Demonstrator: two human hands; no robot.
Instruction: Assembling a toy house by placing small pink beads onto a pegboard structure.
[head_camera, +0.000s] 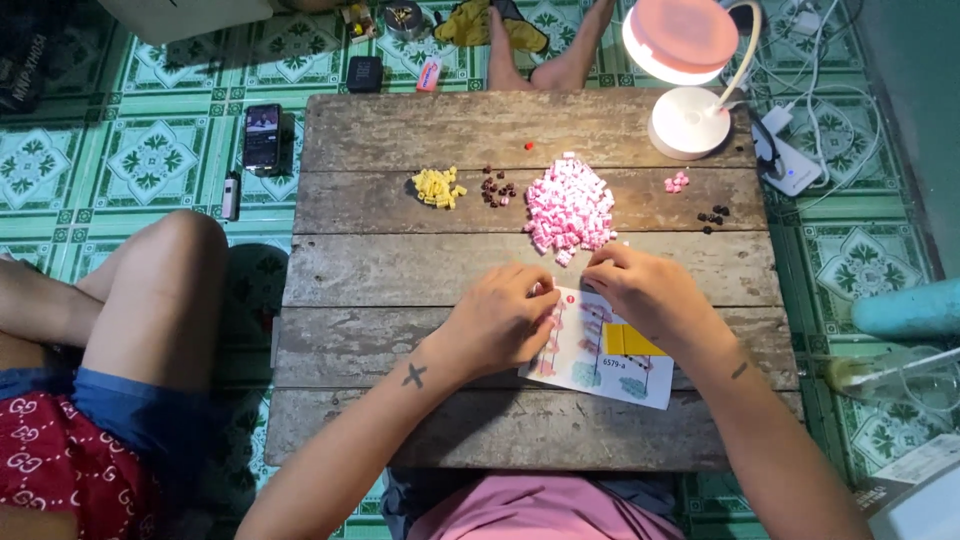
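Left hand (500, 320) and right hand (645, 295) meet, fingertips pinched together over the instruction sheet (600, 360); whether they clamp a piece cannot be told. Pink brick pile (570, 208) lies just beyond; bare planks of the wooden table (350, 270) flank both hands.

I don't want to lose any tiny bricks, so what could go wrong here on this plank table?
The gaps between the weathered wooden table planks could swallow loose pieces. The heap of small pink and white bricks lies just beyond the right hand and left hand, so a knuckle might scatter it.
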